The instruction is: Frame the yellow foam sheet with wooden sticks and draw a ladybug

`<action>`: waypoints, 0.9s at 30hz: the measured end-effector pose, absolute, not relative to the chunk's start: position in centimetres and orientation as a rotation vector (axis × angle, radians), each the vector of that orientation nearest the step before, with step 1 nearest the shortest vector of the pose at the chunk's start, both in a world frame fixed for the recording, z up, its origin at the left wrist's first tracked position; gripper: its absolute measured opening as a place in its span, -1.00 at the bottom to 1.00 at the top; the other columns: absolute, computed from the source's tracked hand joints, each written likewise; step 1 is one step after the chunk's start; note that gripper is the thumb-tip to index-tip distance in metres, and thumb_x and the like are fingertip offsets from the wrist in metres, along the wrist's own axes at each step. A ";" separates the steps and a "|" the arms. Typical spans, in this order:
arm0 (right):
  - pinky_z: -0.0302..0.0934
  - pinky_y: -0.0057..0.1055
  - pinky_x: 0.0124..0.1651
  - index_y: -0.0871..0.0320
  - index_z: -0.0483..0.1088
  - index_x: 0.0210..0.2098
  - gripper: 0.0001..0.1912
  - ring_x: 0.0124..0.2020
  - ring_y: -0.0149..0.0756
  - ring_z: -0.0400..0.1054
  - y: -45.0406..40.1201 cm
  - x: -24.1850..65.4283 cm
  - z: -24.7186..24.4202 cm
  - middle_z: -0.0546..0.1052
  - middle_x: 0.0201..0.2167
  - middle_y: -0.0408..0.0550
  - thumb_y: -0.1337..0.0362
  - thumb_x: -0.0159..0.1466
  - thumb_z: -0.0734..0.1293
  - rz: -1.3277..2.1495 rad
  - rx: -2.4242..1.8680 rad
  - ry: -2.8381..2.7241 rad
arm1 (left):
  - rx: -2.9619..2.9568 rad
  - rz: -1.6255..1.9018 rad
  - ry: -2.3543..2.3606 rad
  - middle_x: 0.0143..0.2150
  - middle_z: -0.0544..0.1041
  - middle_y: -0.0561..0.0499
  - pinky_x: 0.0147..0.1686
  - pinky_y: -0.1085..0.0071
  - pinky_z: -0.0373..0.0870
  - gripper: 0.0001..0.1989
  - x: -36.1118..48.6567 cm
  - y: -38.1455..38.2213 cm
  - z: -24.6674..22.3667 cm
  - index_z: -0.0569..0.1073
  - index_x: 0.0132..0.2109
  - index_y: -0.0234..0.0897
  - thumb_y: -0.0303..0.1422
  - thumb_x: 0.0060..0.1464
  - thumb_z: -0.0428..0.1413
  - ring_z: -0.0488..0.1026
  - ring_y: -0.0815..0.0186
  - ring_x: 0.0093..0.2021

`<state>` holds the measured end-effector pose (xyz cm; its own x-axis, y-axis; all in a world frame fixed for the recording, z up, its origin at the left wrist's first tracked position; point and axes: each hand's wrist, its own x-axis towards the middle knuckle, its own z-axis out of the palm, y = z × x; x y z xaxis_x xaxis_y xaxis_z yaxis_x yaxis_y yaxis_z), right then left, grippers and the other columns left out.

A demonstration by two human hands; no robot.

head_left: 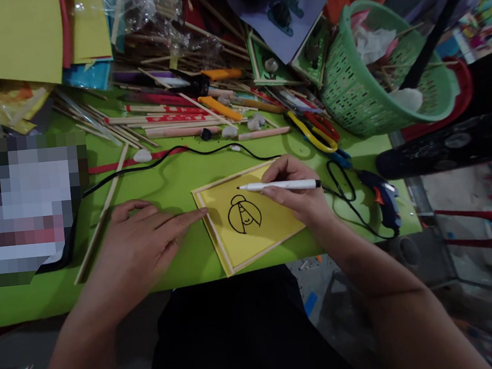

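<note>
A yellow card [243, 251] with thin wooden sticks along its edges lies tilted on the green table. It bears a black line drawing [244, 216] of a round body with a small head and inner lines. My right hand [296, 194] grips a white marker [280, 185], its dark tip pointing left just above the drawing; I cannot tell whether the tip touches the card. My left hand [147, 236] holds nothing. Its index finger stretches out to the card's left stick edge, while the other fingers are loosely bent.
A green basket [341, 93] with scraps stands at back right. Yellow-handled scissors [314, 135] and a blue glue gun [383, 198] lie on the right. A black cable [141, 168] crosses behind the card. A loose wooden stick [102, 217] and a blurred-out screen [33, 209] are left.
</note>
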<state>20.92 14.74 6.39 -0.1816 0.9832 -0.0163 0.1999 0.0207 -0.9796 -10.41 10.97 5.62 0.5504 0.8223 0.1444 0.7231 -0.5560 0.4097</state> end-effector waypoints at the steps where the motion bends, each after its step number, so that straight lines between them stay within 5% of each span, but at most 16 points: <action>1: 0.16 -0.37 -0.40 0.06 0.46 -0.26 -0.71 -0.42 -0.39 0.29 14.8 20.8 6.5 0.50 -0.38 -0.18 0.11 0.20 0.58 1.256 -1.261 -1.504 | 2.492 0.441 1.283 -0.38 0.57 0.10 0.08 0.09 0.26 -0.55 -10.4 10.9 5.6 0.54 0.28 0.10 -0.43 0.41 0.00 0.47 0.23 -0.36; 6: 0.11 -0.40 -0.45 0.08 0.47 -0.30 -0.71 -0.47 -0.42 0.26 14.8 20.2 6.7 0.52 -0.42 -0.19 0.11 0.18 0.60 1.310 -1.266 -1.565 | 2.560 0.464 1.244 -0.37 0.58 0.10 0.09 0.09 0.26 -0.51 -10.4 10.9 5.5 0.49 0.32 0.08 -0.48 0.40 -0.02 0.51 0.22 -0.30; 14: 0.07 -0.42 -0.50 0.09 0.45 -0.37 -0.71 -0.52 -0.44 0.23 14.7 20.1 6.4 0.51 -0.48 -0.19 0.11 0.17 0.59 1.298 -1.308 -1.605 | 2.528 0.441 1.225 -0.07 0.72 0.10 0.11 0.08 0.25 -0.53 -10.2 10.9 5.7 0.48 0.33 0.04 -0.48 0.42 -0.01 0.55 0.22 -0.23; 27: 0.10 -0.41 -0.47 0.08 0.46 -0.37 -0.76 -0.50 -0.43 0.26 14.6 20.3 6.2 0.52 -0.45 -0.19 0.14 0.21 0.56 1.264 -1.310 -1.646 | 2.567 0.471 1.214 -0.09 0.71 0.08 0.10 0.08 0.26 -0.51 -10.2 10.8 5.9 0.48 0.32 -0.04 -0.55 0.38 -0.01 0.54 0.23 -0.21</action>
